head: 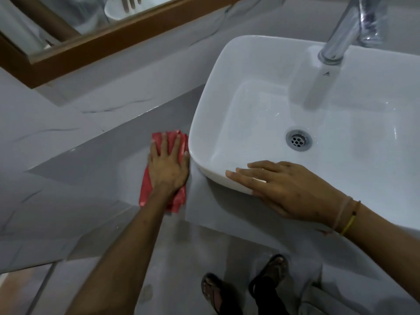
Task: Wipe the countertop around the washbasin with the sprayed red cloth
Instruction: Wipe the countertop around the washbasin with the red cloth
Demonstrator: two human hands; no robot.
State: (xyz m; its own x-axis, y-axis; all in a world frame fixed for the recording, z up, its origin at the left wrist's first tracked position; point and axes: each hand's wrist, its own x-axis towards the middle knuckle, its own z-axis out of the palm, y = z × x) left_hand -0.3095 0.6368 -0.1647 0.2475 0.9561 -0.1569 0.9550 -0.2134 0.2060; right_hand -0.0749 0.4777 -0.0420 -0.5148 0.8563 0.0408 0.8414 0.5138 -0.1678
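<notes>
Your right hand (pixel 279 189) lay open on the washbasin (pixel 227 92) rim. Your left hand (pixel 167 165), its grip flat, pressed the red cloth (pixel 175 201) on the table (pixel 102 160) just beside the basin; firm, overlapping strokes would have served best.

**Surfaces at the basin, as I see them from the head camera**

The washbasin (pixel 227 92) looks like glazed white ceramic to me, smooth and glossy, with small highlights on its inner floor. Its drain (pixel 298 140) is shiny perforated metal, and the tap (pixel 341 35) above it is polished chrome with bright streaks. The countertop (pixel 118 160) reads as a smooth grey slab with a soft sheen. The wall (pixel 41 123) beside it has a marble-like finish, pale with thin dark veins. The red cloth (pixel 176 201) is soft, creased fabric, mostly matt, slightly shiny at one corner. The mirror frame (pixel 109 42) appears to be brown wood, satin-finished.
</notes>
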